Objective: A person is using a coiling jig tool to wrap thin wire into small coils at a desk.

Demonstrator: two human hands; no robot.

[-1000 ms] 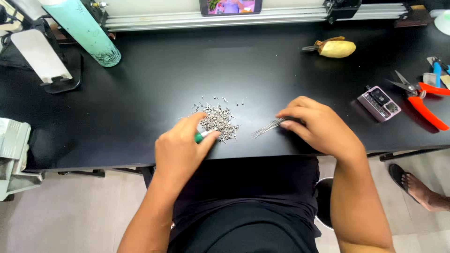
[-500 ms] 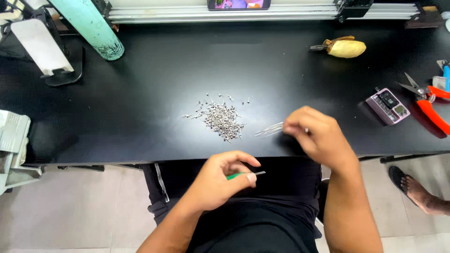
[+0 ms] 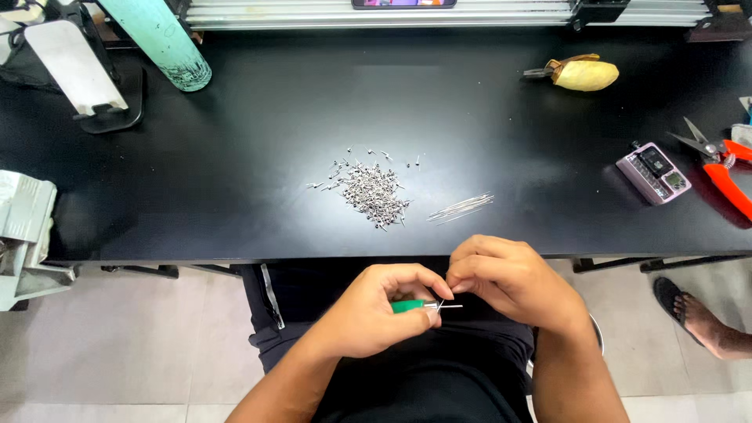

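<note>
Over my lap, below the table edge, my left hand (image 3: pixel 376 309) grips a small green-handled tool (image 3: pixel 409 305) whose thin metal tip points right. My right hand (image 3: pixel 509 282) pinches a tiny metal piece against that tip, the two hands touching. On the black table (image 3: pixel 235 180) above them lies a heap of small silver metal parts (image 3: pixel 368 188). A bundle of thin metal pins (image 3: pixel 462 207) lies just right of the heap, near the front edge.
A teal bottle (image 3: pixel 160 43) and a tilted stand (image 3: pixel 78 70) sit at the back left. A yellow fruit-shaped object (image 3: pixel 583 74) is at the back right, a small pink device (image 3: pixel 654 172) and red-handled snips (image 3: pixel 724 172) at right. Another person's sandalled foot (image 3: pixel 697 313) shows on the floor.
Both hands have come off the table and down to my lap. The right hand left the pin bundle on the table and met the left hand at the tool tip.
</note>
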